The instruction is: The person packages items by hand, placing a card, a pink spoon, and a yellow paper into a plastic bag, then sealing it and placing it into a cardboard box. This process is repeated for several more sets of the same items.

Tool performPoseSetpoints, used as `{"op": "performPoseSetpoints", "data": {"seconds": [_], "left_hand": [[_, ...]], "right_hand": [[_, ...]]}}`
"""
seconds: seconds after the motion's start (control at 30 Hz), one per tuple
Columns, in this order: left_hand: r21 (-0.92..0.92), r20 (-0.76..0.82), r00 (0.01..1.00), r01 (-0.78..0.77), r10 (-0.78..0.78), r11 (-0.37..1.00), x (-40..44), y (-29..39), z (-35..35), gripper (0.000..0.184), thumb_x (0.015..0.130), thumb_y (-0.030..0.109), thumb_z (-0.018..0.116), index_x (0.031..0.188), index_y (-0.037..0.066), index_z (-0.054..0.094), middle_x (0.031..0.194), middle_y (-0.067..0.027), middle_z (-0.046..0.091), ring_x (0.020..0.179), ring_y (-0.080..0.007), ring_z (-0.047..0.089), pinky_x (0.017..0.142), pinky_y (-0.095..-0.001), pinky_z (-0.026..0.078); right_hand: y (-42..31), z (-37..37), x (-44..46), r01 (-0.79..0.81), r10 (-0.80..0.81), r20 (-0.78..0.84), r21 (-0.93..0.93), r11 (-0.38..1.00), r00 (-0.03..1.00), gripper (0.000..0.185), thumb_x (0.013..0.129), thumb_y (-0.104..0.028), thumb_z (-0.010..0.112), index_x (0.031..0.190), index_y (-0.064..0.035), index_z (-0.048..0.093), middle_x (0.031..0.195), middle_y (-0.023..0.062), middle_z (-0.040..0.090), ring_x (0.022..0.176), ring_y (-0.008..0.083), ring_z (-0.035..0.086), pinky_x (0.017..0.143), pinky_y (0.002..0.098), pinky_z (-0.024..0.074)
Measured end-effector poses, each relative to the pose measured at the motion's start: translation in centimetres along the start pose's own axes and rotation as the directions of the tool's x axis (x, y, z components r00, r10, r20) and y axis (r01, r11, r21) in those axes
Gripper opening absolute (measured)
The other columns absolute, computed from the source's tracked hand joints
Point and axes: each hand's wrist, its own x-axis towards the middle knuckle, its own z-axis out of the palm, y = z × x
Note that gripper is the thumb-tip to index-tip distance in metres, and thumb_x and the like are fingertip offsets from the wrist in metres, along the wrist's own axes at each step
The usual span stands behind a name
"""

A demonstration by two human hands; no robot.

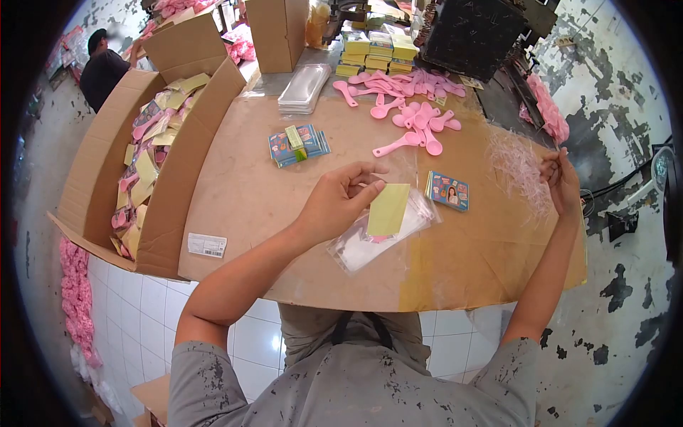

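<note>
Left hand pinched on a yellow card, thumb against a top corner, leaving most of its flat face uncovered! The card hangs above loose clear bags near the middle of the worktop's near edge, something pink peeping out below it. Right hand well apart, up by the right edge, fingers drawn close together beside a tangle of thin pale strips; whether they pinch one, I can't tell.

Now the layout: blue printed cards stacked just right of the bags, probably for a short reach. A second blue bundle sits farther left, a yellow-green strip round it, likely keeping it square. Toward the far edge, glossy pink scoops, round bowls and slim handles, in a loose heap, perhaps for easy picking. Left of them, slick clear sleeves piled flat. And along the left edge, a tall brown cardboard carton, flaps up, crammed with yellow-and-pink packets, its open top seemingly angled for dropping in!
</note>
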Motion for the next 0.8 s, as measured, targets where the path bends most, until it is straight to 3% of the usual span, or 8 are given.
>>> {"op": "performPoseSetpoints", "data": {"seconds": [0.07,0.13,0.2,0.3,0.37,0.53,0.63,0.8], "left_hand": [[-0.024,-0.01,1.0,-0.01,0.01,1.0,0.0,-0.1,0.1,0.032,0.106,0.011,0.06,0.134,-0.005,0.06,0.113,-0.0103,0.072,0.101,-0.0118,0.071,0.086,-0.0273,0.06],[-0.033,-0.02,1.0,-0.019,0.019,0.999,0.0,0.1,0.0,0.032,0.106,0.011,0.061,0.133,-0.005,0.061,0.112,-0.0105,0.073,0.101,-0.0121,0.071,0.086,-0.0274,0.06],[-0.021,-0.014,1.0,-0.012,0.012,1.0,0.0,0.2,-0.1,0.031,0.106,0.012,0.062,0.132,-0.005,0.063,0.111,-0.0106,0.074,0.101,-0.0123,0.071,0.086,-0.0277,0.06],[-0.056,-0.021,1.0,0.008,-0.009,0.998,-0.1,0.2,-0.2,0.031,0.105,0.014,0.063,0.129,-0.005,0.065,0.11,-0.011,0.075,0.101,-0.0128,0.072,0.087,-0.0281,0.06],[-0.086,-0.024,0.999,0.02,-0.022,0.996,-0.1,0.5,0.0,0.031,0.105,0.015,0.064,0.128,-0.005,0.066,0.11,-0.011,0.075,0.102,-0.0131,0.072,0.087,-0.0282,0.06],[-0.101,-0.019,0.999,-0.047,0.046,0.994,-0.1,0.3,0.1,0.032,0.105,0.017,0.064,0.129,-0.005,0.066,0.112,-0.0103,0.075,0.102,-0.0132,0.071,0.087,-0.0283,0.06],[-0.111,0.007,0.999,-0.04,0.041,0.993,-0.1,0.6,0.1,0.033,0.105,0.017,0.064,0.13,-0.005,0.065,0.114,-0.0104,0.074,0.102,-0.0129,0.071,0.088,-0.0283,0.059],[-0.049,0.003,1.0,-0.006,0.007,0.999,-0.1,0.7,0.2,0.032,0.105,0.017,0.064,0.129,-0.004,0.068,0.113,-0.0108,0.075,0.103,-0.0128,0.07,0.09,-0.0276,0.058]], "right_hand": [[2.1,3.7,0.4,-0.037,-0.084,-0.183,-0.575,0.817,0.98,0.054,0.088,-0.006,0.073,0.14,-0.0042,0.059,0.149,0.0217,0.052,0.141,0.0333,0.048,0.118,0.0445,0.0365],[2.2,6.1,0.5,-0.175,-0.261,-0.274,-0.922,0.346,0.926,0.046,0.09,-0.007,0.071,0.135,-0.0035,0.062,0.144,0.0216,0.056,0.138,0.0331,0.051,0.117,0.0453,0.0375],[-2.2,7.1,-0.2,0.205,-0.467,-0.268,-0.643,0.738,0.843,0.042,0.091,-0.01,0.072,0.132,-0.0042,0.065,0.141,0.0197,0.059,0.135,0.0335,0.053,0.116,0.0451,0.0384],[-12.0,9.6,-2.3,0.562,-0.558,-0.196,-0.039,0.826,0.806,0.04,0.091,-0.013,0.074,0.129,-0.006,0.067,0.136,0.014,0.063,0.128,0.0292,0.058,0.112,0.0423,0.0425],[-18.0,11.6,-5.2,0.369,-0.417,0.059,0.366,0.854,0.907,0.035,0.093,-0.015,0.073,0.126,-0.0058,0.068,0.128,0.0087,0.068,0.113,0.0205,0.064,0.1,0.0364,0.0495],[-21.7,17.5,-6.7,0.267,-0.502,0.163,0.687,0.676,0.85,0.029,0.095,-0.013,0.075,0.119,0.0014,0.069,0.109,0.0059,0.071,0.097,0.0113,0.065,0.084,0.0264,0.0514],[-21.6,18.6,-6.3,0.026,-0.426,0.258,0.83,0.557,0.867,0.024,0.096,-0.008,0.073,0.117,0.0036,0.068,0.106,0.0058,0.07,0.097,0.0104,0.065,0.084,0.0259,0.0521],[-21.5,18.7,-6.6,-0.014,-0.404,0.247,0.867,0.499,0.881,0.019,0.097,-0.004,0.071,0.114,0.003,0.069,0.105,0.0051,0.071,0.097,0.0102,0.066,0.087,0.0267,0.0533]]}}
